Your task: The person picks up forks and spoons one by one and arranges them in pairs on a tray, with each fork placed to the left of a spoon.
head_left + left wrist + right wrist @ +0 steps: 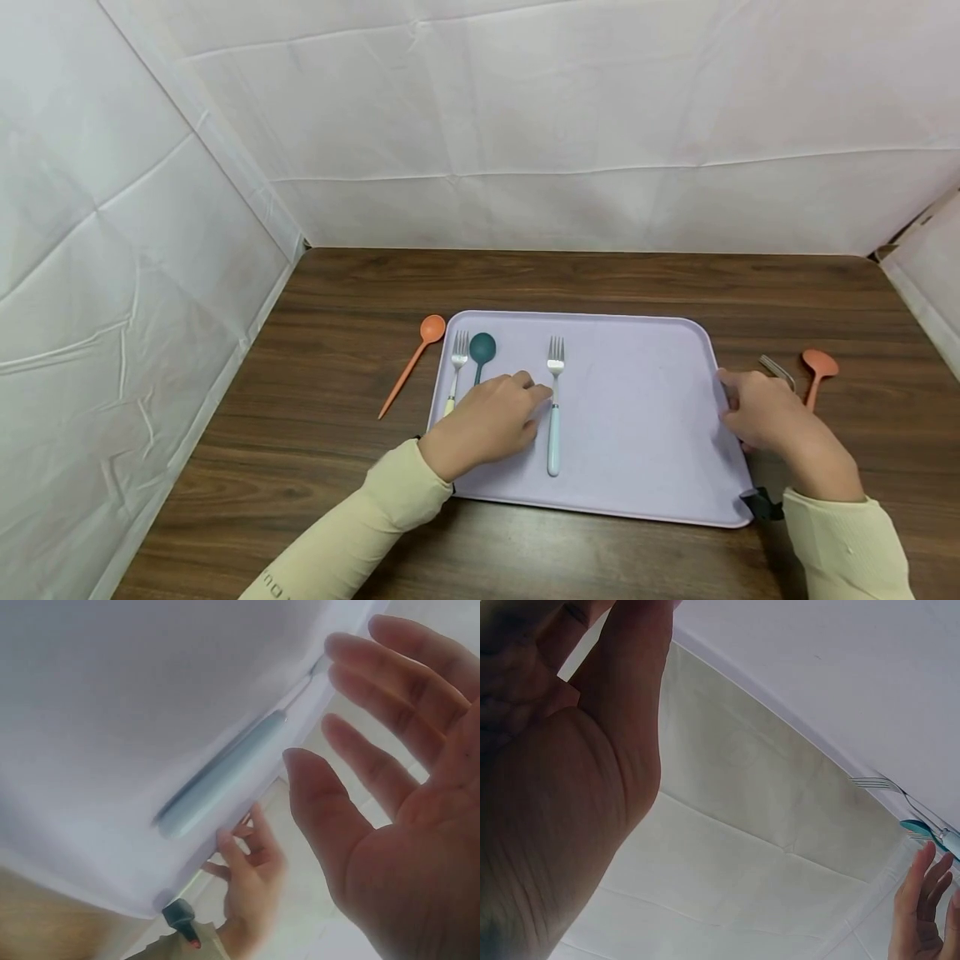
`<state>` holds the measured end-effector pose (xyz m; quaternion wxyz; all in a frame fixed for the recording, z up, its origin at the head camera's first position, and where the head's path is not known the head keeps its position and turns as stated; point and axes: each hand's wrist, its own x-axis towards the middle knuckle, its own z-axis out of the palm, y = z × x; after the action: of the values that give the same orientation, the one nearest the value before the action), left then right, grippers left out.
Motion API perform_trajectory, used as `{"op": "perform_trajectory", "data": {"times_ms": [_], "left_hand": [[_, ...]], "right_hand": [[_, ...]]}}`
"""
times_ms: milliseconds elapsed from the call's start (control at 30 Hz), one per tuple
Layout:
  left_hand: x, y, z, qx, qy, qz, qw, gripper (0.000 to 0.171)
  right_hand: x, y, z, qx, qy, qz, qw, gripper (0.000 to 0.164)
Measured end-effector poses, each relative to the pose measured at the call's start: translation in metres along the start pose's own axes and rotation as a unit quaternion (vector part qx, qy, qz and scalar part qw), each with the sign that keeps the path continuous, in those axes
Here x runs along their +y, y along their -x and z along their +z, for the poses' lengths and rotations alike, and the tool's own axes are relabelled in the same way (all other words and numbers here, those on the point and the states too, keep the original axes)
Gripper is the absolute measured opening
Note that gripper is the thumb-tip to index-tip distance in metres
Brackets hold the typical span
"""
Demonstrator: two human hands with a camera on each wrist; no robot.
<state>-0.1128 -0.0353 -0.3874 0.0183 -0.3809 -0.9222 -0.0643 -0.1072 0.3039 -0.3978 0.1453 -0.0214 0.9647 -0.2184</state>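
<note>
A lavender tray (637,417) lies on the table. On it are a fork with a light blue handle (554,433), a fork with a pale yellow handle (459,354) and a dark teal spoon (482,347), whose lower part is hidden by my left hand (491,421). That hand hovers over the tray, fingertips right beside the blue fork's neck; the left wrist view shows its fingers spread and loosely bent, holding nothing. With my right hand (765,412) I grip the tray's right rim, thumb at the edge and the other fingers partly hidden.
An orange spoon (412,367) lies left of the tray. Past my right hand are another orange spoon (819,367) and a bent metal piece (776,367), both partly covered by the hand. White cloth walls (487,125) stand behind and beside the wooden table (525,279).
</note>
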Motion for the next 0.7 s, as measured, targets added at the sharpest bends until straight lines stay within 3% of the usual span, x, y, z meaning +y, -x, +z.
{"op": "perform_trajectory", "data": {"times_ms": [233,700], "left_hand": [[-0.009,0.005,0.000,0.003,0.002,-0.042,0.9991,0.038],[-0.021,0.011,-0.004,0.045,0.029,-0.084,0.9950,0.037]], "right_hand": [[-0.001,0.000,0.000,0.000,0.004,-0.004,1.000,0.061],[0.000,0.000,-0.001,-0.007,0.000,-0.002,1.000,0.061]]}}
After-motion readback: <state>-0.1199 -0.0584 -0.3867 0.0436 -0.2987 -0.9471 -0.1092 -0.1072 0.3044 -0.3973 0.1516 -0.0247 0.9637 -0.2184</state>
